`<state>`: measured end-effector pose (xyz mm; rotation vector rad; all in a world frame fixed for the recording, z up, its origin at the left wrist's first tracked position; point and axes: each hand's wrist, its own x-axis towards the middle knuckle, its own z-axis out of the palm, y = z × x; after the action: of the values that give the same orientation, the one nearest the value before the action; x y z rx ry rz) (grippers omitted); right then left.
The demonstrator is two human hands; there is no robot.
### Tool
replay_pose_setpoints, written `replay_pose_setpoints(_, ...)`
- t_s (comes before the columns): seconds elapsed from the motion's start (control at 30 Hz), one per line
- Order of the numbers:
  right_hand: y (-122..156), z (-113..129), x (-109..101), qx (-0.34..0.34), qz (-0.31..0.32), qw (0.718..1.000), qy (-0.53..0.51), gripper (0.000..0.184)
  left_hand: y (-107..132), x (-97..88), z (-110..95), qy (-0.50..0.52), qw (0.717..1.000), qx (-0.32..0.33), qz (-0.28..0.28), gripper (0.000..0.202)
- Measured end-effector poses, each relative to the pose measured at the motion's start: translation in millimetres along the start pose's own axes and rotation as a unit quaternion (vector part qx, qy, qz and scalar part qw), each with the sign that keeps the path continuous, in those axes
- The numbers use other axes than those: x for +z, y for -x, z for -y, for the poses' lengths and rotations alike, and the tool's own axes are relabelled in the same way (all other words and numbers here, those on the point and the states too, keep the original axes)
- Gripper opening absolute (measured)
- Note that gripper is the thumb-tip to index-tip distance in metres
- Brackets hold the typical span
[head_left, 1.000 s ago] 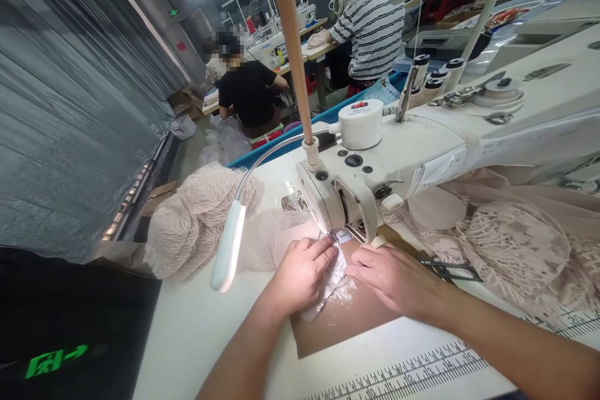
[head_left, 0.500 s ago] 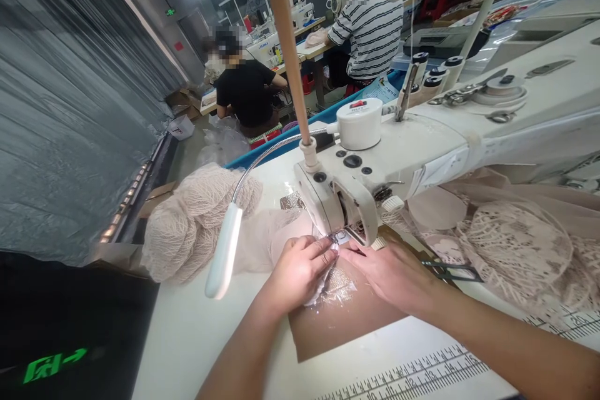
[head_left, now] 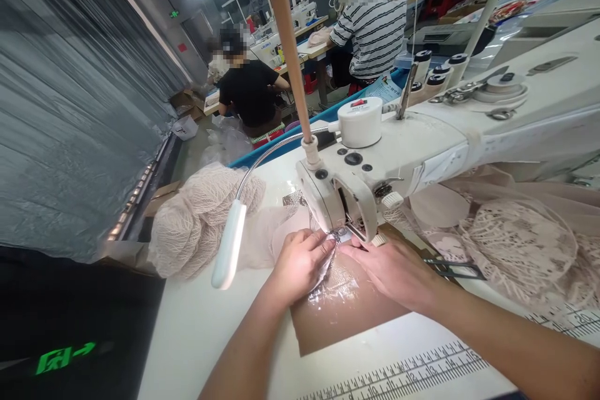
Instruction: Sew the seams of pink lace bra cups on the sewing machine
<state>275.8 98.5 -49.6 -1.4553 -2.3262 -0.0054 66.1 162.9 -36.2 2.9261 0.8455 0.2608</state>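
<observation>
A white sewing machine (head_left: 422,144) stands on the table, its needle area just above my hands. My left hand (head_left: 300,265) lies on a small piece of sheer lace fabric (head_left: 335,278), fingers curled and pressing it down at the presser foot. My right hand (head_left: 389,272) rests flat beside it, fingertips touching the same fabric right by the needle. The fabric lies over a brown sheet (head_left: 347,315) on the table.
A gooseneck lamp (head_left: 228,244) hangs to the left of my hands. Bundled beige lace (head_left: 197,219) lies behind it and more lace (head_left: 520,244) to the right, with scissors (head_left: 454,270) beside it. A ruler strip (head_left: 403,375) runs along the table's front. Two people sit at machines beyond.
Both hands have slid the fabric a little farther under the presser foot, and my right fingertips have closed in toward my left hand.
</observation>
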Motion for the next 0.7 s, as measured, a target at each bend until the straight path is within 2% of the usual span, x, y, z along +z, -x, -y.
replay_pose_setpoints(0.43,0,-1,0,0.005,0.01,1.0,-0.019,0.036,2,2.1,2,-0.008,1.0,-0.011,0.005,0.041)
replay_pose_setpoints(0.57,1,-2,-1,0.003,0.003,1.0,-0.025,0.034,3,-8.5,-5,-0.029,0.998,-0.049,0.006,0.039)
replay_pose_setpoints(0.7,2,-4,-1,0.009,-0.012,1.0,-0.019,0.034,7,-28.2,-20,-0.031,0.994,-0.087,0.055,0.028)
